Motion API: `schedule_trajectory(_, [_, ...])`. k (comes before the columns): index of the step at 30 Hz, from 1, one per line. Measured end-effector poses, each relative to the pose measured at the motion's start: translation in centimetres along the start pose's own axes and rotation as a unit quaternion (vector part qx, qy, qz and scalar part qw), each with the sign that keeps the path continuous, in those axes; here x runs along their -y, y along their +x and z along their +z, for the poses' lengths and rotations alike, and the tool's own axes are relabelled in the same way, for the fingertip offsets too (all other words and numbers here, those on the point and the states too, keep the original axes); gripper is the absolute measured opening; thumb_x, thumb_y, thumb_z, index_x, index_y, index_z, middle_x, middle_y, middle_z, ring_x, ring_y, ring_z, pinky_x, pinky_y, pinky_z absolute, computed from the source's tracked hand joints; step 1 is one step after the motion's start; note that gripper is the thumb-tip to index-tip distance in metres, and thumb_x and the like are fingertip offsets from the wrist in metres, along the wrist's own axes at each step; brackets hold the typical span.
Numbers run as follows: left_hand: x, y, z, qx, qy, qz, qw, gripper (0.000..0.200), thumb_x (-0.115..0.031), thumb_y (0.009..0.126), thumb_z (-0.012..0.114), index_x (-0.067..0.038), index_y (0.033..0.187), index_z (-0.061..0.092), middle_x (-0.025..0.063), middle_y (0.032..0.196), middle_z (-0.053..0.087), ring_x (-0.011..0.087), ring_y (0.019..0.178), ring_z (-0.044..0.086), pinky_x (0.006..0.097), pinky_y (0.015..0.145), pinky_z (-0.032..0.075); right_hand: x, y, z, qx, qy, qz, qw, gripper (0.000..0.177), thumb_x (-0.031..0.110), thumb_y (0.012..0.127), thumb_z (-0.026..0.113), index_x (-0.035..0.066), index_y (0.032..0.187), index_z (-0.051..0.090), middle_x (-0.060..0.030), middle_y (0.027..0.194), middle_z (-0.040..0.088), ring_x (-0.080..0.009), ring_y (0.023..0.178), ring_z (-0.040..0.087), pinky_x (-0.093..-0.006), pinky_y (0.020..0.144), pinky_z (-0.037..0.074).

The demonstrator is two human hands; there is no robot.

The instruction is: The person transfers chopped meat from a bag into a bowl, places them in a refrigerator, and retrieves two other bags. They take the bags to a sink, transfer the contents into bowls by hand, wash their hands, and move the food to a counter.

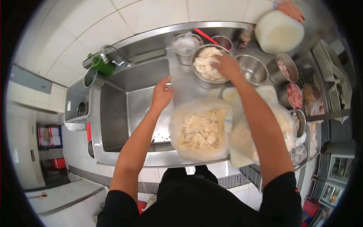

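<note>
My right hand (228,67) is down in a round steel bowl (206,84) heaped with pale, soft, wet-looking food pieces (206,62). Its fingers curl into the heap, with their tips partly hidden. Over the right edge of the sink hangs my left hand (162,94), its fingers closed. Something small and light-coloured shows at those fingers, too small to name. Nearest my body, a clear plastic bag (202,128) of pale yellowish food lies on the steel counter, between my forearms.
The sink (140,109) and faucet (113,56) are left. Behind the bowl stand a bag-lined pot (186,49), a red handle (206,36) and a bottle (244,38). Rightward are a steel pot (251,70), meat containers (294,95) and a second plastic bag (242,138).
</note>
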State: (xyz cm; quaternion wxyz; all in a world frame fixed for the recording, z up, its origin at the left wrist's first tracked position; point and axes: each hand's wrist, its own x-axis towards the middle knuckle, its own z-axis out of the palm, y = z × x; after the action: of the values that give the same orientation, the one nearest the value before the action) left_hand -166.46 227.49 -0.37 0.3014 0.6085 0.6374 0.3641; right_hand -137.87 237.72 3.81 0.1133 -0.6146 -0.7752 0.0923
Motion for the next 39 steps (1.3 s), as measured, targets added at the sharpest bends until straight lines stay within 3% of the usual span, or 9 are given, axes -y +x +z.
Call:
schedule_trajectory(6, [13.7, 6.3, -11.9, -0.155, 0.311, 0.041, 0.937, 0.064, -0.014, 0.079, 0.063, -0.008, 0.139, 0.042, 0.0177, 0.14, 0.046, 0.0336, 0.115, 0.055, 0.0428, 0.095, 0.047, 4.6, 0.0, -4.6, -0.215, 0.073, -0.034, 0.973, 0.029, 0.025, 0.088, 0.062, 0.005, 0.107, 0.069, -0.019, 0.129, 0.055, -0.0325, 0.115, 0.057, -0.0415, 0.097, 0.044])
schedule_trajectory(13, [19.7, 18.8, -21.3, -0.069, 0.403, -0.101, 0.907, 0.073, -0.02, 0.075, 0.064, -0.006, 0.141, 0.037, 0.0216, 0.144, 0.04, 0.038, 0.118, 0.054, 0.0445, 0.09, 0.05, 18.8, -4.0, 3.6, -0.001, 0.376, -0.028, 0.926, 0.03, 0.024, 0.092, 0.059, -0.001, 0.109, 0.065, -0.0112, 0.102, 0.067, -0.0157, 0.089, 0.061, -0.0288, 0.081, 0.048])
schedule_trajectory(16, [24.8, 22.0, -21.7, 0.118, 0.21, -0.221, 0.945, 0.064, -0.025, 0.076, 0.066, -0.001, 0.132, 0.048, 0.024, 0.127, 0.056, 0.0367, 0.11, 0.059, 0.0413, 0.087, 0.05, 25.4, -2.7, 10.0, 0.166, 0.489, 0.029, 0.856, 0.033, 0.024, 0.096, 0.056, 0.0, 0.116, 0.063, -0.0043, 0.103, 0.066, -0.011, 0.093, 0.06, -0.0265, 0.083, 0.048])
schedule_trajectory(19, [28.8, 19.4, -17.8, -0.212, -0.009, -0.09, 0.973, 0.042, -0.027, 0.082, 0.062, 0.003, 0.112, 0.061, 0.0225, 0.097, 0.068, 0.0323, 0.091, 0.067, 0.0379, 0.078, 0.051, 33.0, 1.7, 14.6, 0.208, 0.63, 0.142, 0.734, 0.028, 0.024, 0.095, 0.058, 0.001, 0.109, 0.065, -0.0039, 0.097, 0.066, -0.0124, 0.088, 0.062, -0.028, 0.079, 0.05])
schedule_trajectory(21, [22.6, 12.8, -16.3, -0.114, -0.334, -0.165, 0.921, 0.026, -0.022, 0.092, 0.054, 0.0, 0.105, 0.062, 0.0052, 0.076, 0.062, 0.0168, 0.069, 0.059, 0.0327, 0.062, 0.05, 35.9, 5.4, 18.1, 0.221, 0.694, 0.178, 0.661, 0.023, 0.023, 0.093, 0.058, 0.002, 0.1, 0.065, -0.005, 0.088, 0.066, -0.0149, 0.08, 0.063, -0.0297, 0.071, 0.051])
schedule_trajectory(23, [28.0, 10.5, -13.9, 0.279, -0.816, -0.095, 0.498, 0.025, -0.025, 0.094, 0.055, -0.003, 0.104, 0.062, 0.0042, 0.083, 0.064, 0.0149, 0.071, 0.06, 0.0317, 0.059, 0.05, 38.0, 7.6, 18.9, 0.207, 0.637, 0.231, 0.705, 0.023, 0.023, 0.093, 0.059, 0.001, 0.097, 0.064, -0.006, 0.083, 0.065, -0.0156, 0.075, 0.063, -0.0318, 0.068, 0.051])
schedule_trajectory(26, [21.8, 7.0, -11.3, -0.078, -0.702, -0.276, 0.652, 0.031, -0.034, 0.097, 0.051, -0.011, 0.116, 0.059, -0.0008, 0.085, 0.063, 0.0117, 0.075, 0.06, 0.0256, 0.059, 0.05, 38.1, 9.4, 18.6, 0.226, 0.526, 0.245, 0.783, 0.025, 0.026, 0.091, 0.06, 0.001, 0.094, 0.065, -0.0075, 0.077, 0.065, -0.0169, 0.069, 0.062, -0.035, 0.065, 0.05])
schedule_trajectory(31, [16.6, 7.6, -14.8, -0.007, -0.679, -0.267, 0.684, 0.035, -0.04, 0.098, 0.049, -0.014, 0.122, 0.055, -0.0012, 0.094, 0.062, 0.0106, 0.077, 0.059, 0.0258, 0.057, 0.048, 39.2, 9.5, 14.9, 0.081, 0.258, 0.018, 0.963, 0.038, 0.034, 0.083, 0.066, -0.003, 0.087, 0.068, -0.0138, 0.083, 0.069, -0.0199, 0.073, 0.065, -0.0339, 0.069, 0.051])
schedule_trajectory(39, [14.3, 9.4, -15.6, -0.038, -0.784, -0.242, 0.57, 0.043, -0.037, 0.1, 0.034, -0.005, 0.114, 0.06, 0.0097, 0.094, 0.063, 0.0214, 0.09, 0.06, 0.0346, 0.077, 0.05, 38.3, 11.4, 19.0, 0.26, 0.598, 0.236, 0.721, 0.031, 0.04, 0.085, 0.065, 0.01, 0.095, 0.066, -0.0064, 0.085, 0.065, -0.0193, 0.074, 0.064, -0.0361, 0.065, 0.052])
